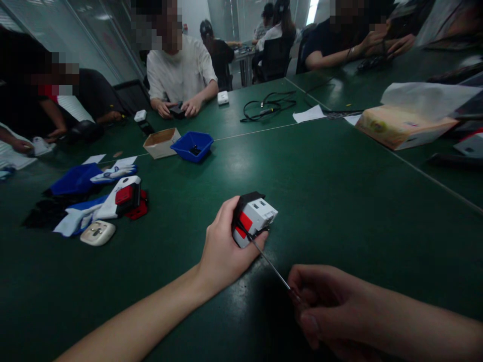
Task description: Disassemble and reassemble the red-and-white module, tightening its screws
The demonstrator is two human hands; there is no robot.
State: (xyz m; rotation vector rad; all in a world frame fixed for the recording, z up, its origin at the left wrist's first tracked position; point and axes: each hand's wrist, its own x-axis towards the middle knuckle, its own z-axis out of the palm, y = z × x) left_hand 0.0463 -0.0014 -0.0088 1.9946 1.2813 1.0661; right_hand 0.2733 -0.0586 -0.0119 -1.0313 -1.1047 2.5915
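Now left hand (222, 249) grips casing (253, 218); right hand (320, 301) angles screwdriver (268, 262) into it

Left hand (222, 246) grips small white-red-black box (253, 217) on green table (339, 201). Right hand (320, 301) holds thin screwdriver (269, 264), tip at box. Bare table all around box: room in front, to right, between arms. Far left blocked: white-red device (123, 198), gloves (81, 213), cream part (98, 233). Up ahead: blue tray (192, 146), cardboard box (161, 142), then black cable (267, 105). Far right: tissue box (403, 125). Other people's hands at far edge, well apart.
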